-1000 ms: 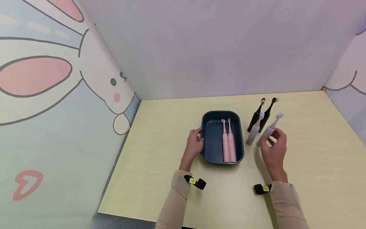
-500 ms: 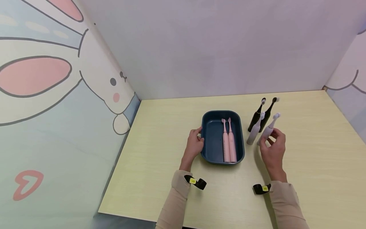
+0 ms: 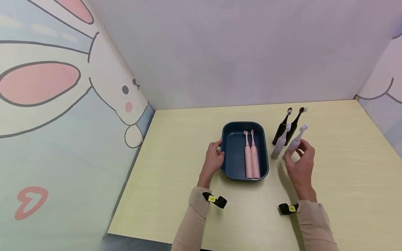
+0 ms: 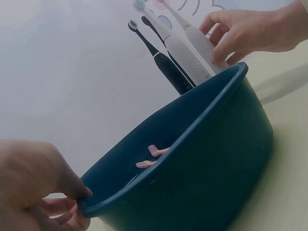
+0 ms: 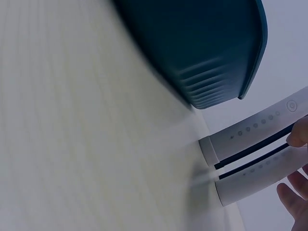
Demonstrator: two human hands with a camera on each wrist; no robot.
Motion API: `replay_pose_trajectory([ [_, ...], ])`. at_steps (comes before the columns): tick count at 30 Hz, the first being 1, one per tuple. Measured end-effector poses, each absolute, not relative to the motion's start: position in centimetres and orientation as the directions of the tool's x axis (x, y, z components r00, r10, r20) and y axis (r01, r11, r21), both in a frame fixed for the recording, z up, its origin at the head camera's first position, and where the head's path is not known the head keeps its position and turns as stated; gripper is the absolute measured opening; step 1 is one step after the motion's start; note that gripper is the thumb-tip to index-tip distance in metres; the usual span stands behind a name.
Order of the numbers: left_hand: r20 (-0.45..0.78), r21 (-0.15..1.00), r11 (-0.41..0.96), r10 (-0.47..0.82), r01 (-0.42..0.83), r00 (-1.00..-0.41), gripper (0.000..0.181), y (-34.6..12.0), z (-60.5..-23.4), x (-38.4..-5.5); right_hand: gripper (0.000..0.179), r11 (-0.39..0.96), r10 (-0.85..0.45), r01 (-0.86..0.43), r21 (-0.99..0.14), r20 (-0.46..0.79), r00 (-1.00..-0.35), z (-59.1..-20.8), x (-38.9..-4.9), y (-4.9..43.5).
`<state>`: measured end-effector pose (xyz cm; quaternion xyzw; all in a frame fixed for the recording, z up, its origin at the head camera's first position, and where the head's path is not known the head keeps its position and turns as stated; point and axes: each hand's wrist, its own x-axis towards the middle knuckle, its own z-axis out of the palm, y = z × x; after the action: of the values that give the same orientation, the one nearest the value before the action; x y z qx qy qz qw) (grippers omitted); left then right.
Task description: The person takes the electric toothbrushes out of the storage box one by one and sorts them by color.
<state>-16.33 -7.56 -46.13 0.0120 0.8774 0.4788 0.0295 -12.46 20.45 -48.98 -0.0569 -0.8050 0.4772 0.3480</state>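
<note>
- The left hand (image 3: 213,158) is at the bin's left side, its grip pinching the rim. A soft, steady pinch should stop the bin from sliding.
- The dark blue bin (image 3: 231,167) sits flat on the table (image 3: 176,150).
- Inside, on the bin's right side, lie the left pink electric toothbrush (image 3: 248,162) and the right pink electric toothbrush (image 3: 255,162), side by side, heads toward the far end.
- Just outside, the left whitish electric toothbrush (image 3: 278,148) stands up on the table.
- Behind it stand the left black electric toothbrush (image 3: 279,132) and the right black electric toothbrush (image 3: 292,129).
- The right whitish electric toothbrush (image 3: 293,144) is upright next to them; I can't tell if its bottom touches the table.
- The right hand (image 3: 301,164) has its grip pinching that brush's fat handle. Holding there seems best. Go slow and straight, because a bump could tip its close neighbors.
</note>
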Motion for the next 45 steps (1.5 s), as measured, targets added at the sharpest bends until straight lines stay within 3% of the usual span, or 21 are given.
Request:
replay_pose_trajectory([
  [16, -0.032, 0.834, 0.552, 0.044, -0.002, -0.999, 0.051, -7.6, -45.9, -16.1, 0.058, 0.411, 0.546, -0.351, -0.841, 0.536, -0.644, -47.0, -10.8, 19.8],
  [30, -0.042, 0.835, 0.55, 0.041, -0.013, -0.998, 0.051, -7.5, -45.8, -16.2, 0.045, 0.374, 0.478, -0.536, -0.757, 0.653, -0.587, -45.3, -9.7, 16.3],
  [39, -0.031, 0.832, 0.555, 0.048, 0.001, -0.998, 0.05, -7.6, -45.8, -16.4, 0.056, 0.42, 0.244, -0.563, -0.712, 0.686, -0.685, -45.6, -10.0, 13.8],
  [45, -0.01, 0.832, 0.554, 0.057, 0.023, -0.998, 0.05, -7.6, -45.7, -16.1, 0.061, 0.473, 0.104, -0.424, -0.772, 0.527, -0.844, -45.5, -10.3, 12.3],
])
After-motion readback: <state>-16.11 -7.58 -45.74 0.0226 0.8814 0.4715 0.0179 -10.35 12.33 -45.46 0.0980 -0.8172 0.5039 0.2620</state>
